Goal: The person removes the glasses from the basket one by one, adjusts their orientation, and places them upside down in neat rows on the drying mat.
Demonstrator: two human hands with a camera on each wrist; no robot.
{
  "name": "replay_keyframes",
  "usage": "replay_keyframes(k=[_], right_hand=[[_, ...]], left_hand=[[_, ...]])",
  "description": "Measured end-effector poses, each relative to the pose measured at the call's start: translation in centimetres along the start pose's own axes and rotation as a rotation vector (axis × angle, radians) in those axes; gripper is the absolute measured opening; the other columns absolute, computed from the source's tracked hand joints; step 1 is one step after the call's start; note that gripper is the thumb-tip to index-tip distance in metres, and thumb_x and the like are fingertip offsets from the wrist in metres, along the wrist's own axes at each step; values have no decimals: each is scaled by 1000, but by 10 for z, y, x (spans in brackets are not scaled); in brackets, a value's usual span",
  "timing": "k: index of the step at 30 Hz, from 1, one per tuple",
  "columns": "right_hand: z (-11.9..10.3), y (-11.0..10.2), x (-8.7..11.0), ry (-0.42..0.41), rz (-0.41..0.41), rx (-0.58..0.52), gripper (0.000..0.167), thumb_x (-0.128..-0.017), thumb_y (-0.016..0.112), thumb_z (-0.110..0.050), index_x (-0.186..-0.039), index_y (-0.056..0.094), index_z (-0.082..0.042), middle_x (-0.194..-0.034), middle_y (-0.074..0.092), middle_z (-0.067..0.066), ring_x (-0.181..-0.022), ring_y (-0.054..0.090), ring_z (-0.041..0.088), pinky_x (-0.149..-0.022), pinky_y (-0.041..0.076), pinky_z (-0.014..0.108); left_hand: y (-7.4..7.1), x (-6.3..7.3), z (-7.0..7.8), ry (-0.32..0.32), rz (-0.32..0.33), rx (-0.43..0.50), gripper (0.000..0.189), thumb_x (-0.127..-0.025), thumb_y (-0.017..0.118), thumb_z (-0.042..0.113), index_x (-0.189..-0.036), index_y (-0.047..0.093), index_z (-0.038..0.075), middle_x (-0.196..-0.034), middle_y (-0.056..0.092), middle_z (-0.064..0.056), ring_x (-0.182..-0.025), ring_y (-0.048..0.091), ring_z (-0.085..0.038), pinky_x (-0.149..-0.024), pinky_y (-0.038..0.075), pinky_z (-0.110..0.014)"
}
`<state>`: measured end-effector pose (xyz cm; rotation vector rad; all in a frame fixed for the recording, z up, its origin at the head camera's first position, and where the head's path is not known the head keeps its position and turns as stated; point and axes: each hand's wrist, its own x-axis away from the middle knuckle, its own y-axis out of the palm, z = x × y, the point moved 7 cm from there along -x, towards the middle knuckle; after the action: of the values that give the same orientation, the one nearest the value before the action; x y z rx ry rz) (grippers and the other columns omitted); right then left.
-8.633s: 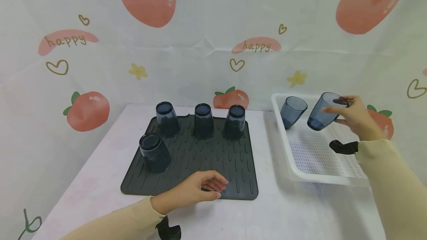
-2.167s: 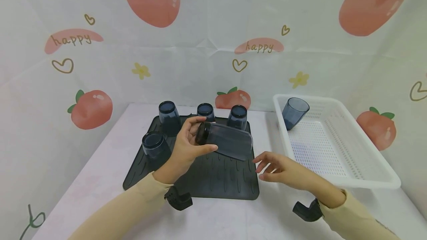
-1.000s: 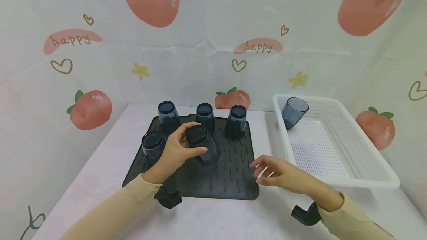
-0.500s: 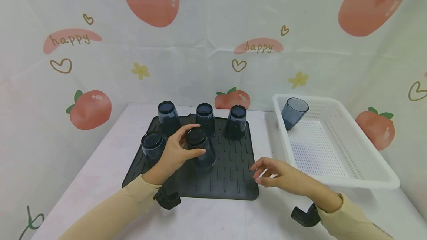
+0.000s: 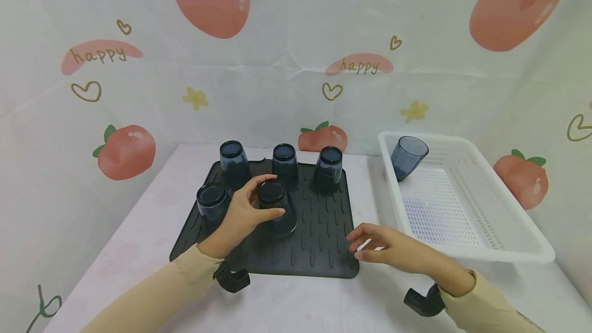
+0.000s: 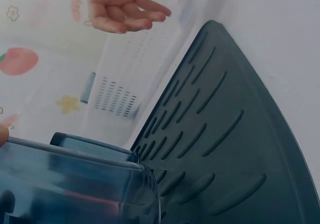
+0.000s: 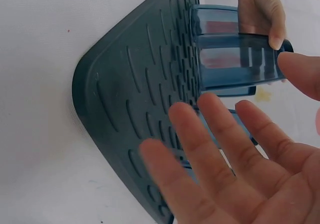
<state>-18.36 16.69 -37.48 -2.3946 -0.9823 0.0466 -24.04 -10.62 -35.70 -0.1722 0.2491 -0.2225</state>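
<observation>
My left hand [image 5: 240, 217] holds a blue-tinted drinking glass [image 5: 281, 217] upside down at the middle of the dark ribbed mat [image 5: 319, 251], thumb and fingers about its base end. In the right wrist view the same glass [image 7: 235, 59] has its mouth right at the mat. Several like glasses stand inverted around it: one at the left [image 5: 211, 204], and a back row with a left glass [image 5: 233, 163], a middle glass [image 5: 284, 166] and a right glass [image 5: 326, 173]. Off the mat's right edge, my right hand [image 5: 388, 248] hovers empty, fingers loosely bent.
A white perforated basket [image 5: 485, 254] stands on the right of the white table [image 5: 314, 307]. One blue glass [image 5: 409, 157] leans mouth-up in its back left corner. A printed curtain [image 5: 277, 30] hangs close behind.
The right hand took a glass from the basket; it passed to the left hand, which turned it mouth-down and lowered it to the mat. Over the last half second little moved.
</observation>
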Motion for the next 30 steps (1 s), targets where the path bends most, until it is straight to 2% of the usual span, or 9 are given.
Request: replay_keyframes(k=[5, 9, 20, 30], right_hand=[[-1, 0, 0, 7, 3, -10, 33, -96, 61, -22, -123, 55, -3, -111, 65, 12, -94, 64, 22, -76, 50, 24], [-1, 0, 1, 4, 5, -11, 33, -96, 60, -22, -122, 55, -3, -110, 65, 12, -94, 64, 22, -75, 50, 25], [0, -1, 1, 13, 8, -18, 31, -97, 59, -22, -121, 55, -3, -111, 64, 16, -92, 65, 28, -74, 52, 25], [2, -1, 0, 9, 5, -55, 31, -97, 59, -19, -122, 54, 0, -111, 62, 18, -90, 65, 27, -75, 52, 25]], left_hand=[[2, -1, -3, -18, -7, 0, 73, -74, 81, 1, -139, 47, 8, -129, 57, -11, -116, 56, -9, -115, 31, -39], [2, -1, -5, -29, -7, -9, 74, -74, 81, 2, -139, 47, 9, -128, 58, -11, -116, 58, -12, -113, 34, -40], [2, -1, -4, -41, -9, -32, 73, -74, 81, 2, -139, 48, 11, -129, 58, -12, -122, 55, -25, -114, 31, -44], [-2, -1, -13, -52, -8, -44, 73, -74, 82, 3, -138, 49, 13, -128, 59, -12, -120, 56, -25, -113, 34, -46]])
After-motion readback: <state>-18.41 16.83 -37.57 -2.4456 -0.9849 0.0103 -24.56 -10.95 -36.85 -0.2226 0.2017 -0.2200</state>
